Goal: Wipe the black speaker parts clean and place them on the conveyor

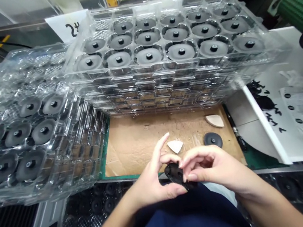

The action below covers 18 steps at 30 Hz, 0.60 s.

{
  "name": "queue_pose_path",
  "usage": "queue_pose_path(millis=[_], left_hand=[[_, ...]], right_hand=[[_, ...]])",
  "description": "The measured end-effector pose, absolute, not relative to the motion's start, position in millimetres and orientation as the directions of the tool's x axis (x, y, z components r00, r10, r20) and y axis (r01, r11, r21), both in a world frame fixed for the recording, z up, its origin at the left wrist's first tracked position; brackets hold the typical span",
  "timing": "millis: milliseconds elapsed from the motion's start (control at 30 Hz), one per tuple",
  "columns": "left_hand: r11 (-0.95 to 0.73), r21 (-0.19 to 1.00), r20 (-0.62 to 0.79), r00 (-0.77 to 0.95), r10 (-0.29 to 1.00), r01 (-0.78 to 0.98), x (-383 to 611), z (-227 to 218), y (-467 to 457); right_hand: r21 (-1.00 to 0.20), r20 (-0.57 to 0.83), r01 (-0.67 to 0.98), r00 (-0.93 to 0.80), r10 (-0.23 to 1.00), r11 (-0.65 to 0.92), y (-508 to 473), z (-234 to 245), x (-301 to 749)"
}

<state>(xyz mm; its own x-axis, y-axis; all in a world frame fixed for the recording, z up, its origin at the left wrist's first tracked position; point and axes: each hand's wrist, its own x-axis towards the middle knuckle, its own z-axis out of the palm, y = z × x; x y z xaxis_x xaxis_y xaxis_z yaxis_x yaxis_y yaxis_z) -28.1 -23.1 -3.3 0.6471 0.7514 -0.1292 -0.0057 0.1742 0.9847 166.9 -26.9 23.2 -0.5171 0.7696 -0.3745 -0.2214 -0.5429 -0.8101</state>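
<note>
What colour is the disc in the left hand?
The disc is black, as the head view shows.

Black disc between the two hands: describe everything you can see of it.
The black disc has a rounded outline and looks like dark plastic, with some shine along its left rim. A small dark spot shows near its middle; finer detail is blurred. It is held tilted, near the front edge of the cardboard sheet. The left hand holds it, thumb at the lower edge. The fingers of the right hand cover part of its right side; whether they grip it is unclear.
</note>
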Motion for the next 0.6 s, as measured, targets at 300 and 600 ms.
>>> queue_pose_path(millis=[300, 600], left_hand=[[0.114, 0.992, -0.126, 0.597, 0.792, 0.058, -23.6, -0.8, -21.6], [0.014, 1.000, -0.017, 0.478, 0.878, 0.009, -17.9, -5.7, -21.6]], right_hand=[[-0.882, -0.389, -0.153, -0.296, 0.872, -0.445, -42.7, 13.2, 171.3], [-0.935, 0.080, 0.350, 0.035, 0.996, 0.063, -71.8, 8.4, 184.6]])
